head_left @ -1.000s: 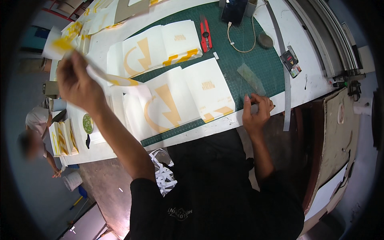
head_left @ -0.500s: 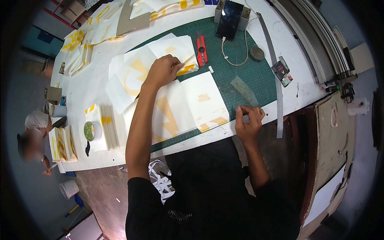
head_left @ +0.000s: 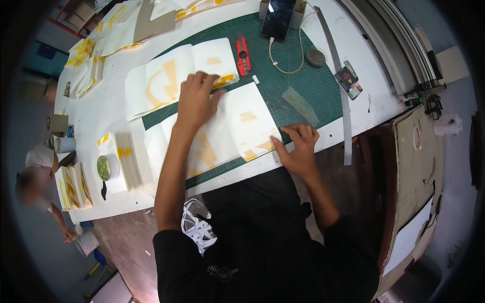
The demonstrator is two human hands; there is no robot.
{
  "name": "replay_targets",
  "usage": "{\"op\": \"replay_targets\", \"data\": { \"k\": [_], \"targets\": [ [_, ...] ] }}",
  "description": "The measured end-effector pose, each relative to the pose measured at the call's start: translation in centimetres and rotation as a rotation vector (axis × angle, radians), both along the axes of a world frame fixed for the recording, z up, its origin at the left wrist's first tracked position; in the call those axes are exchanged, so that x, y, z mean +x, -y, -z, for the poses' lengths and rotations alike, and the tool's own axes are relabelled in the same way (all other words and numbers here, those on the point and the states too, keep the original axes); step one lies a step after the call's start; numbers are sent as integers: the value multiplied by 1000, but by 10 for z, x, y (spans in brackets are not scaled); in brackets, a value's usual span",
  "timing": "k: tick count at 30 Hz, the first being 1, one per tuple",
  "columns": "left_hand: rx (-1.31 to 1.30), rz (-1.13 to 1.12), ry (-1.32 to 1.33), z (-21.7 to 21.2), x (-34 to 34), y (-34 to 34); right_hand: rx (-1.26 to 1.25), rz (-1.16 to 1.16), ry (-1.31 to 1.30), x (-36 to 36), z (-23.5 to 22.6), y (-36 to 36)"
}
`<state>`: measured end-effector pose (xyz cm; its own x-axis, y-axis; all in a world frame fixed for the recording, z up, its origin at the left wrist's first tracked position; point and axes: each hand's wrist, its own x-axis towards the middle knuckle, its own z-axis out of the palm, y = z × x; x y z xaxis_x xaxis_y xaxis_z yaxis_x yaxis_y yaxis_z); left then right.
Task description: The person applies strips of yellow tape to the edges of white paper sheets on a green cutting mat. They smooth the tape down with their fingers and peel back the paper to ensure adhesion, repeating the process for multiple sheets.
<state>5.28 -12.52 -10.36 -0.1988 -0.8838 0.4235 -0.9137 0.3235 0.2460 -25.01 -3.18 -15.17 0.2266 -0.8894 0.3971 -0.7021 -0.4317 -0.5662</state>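
In front of me lies an unfolded white sheet [head_left: 243, 112] with pale yellow print, spread over the green cutting mat [head_left: 273, 60]. Just beyond it is a stack of similar folded sheets [head_left: 174, 63] with yellow edges. My left hand [head_left: 196, 103] rests over the near edge of that stack, fingers bent, thumb held apart, nothing visible in it. Beside the near sheet's lower right edge is my right hand [head_left: 300, 150], its thumb and forefinger apart, the thumb tip touching or just above the sheet's edge. A red cutter knife [head_left: 243, 55] lies right of the stack.
A phone [head_left: 279, 17] leans on a box with its cable trailing. A steel ruler [head_left: 346, 129], a clear plastic strip [head_left: 300, 106] and a round dark weight [head_left: 316, 57] lie rightward. Left are paper bundles [head_left: 129, 161] with a tape roll [head_left: 107, 167]. Another person stands far left.
The upper sheets now lie squared as one stack instead of fanned out. My right hand has shifted left to the near sheet's edge and its fingers have spread; my left thumb has come away.
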Motion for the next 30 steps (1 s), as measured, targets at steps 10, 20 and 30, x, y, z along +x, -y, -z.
{"op": "replay_targets", "data": {
  "k": [10,20,30],
  "targets": [
    [173,84,-137,13,-48,-107,6,29,-56,8,-5,-14],
    [93,69,-206,27,-49,-109,2,-2,-45,8,-3,-18],
    [118,30,-244,32,-50,-110,53,-15,27,7,-1,-21]
  ]
}}
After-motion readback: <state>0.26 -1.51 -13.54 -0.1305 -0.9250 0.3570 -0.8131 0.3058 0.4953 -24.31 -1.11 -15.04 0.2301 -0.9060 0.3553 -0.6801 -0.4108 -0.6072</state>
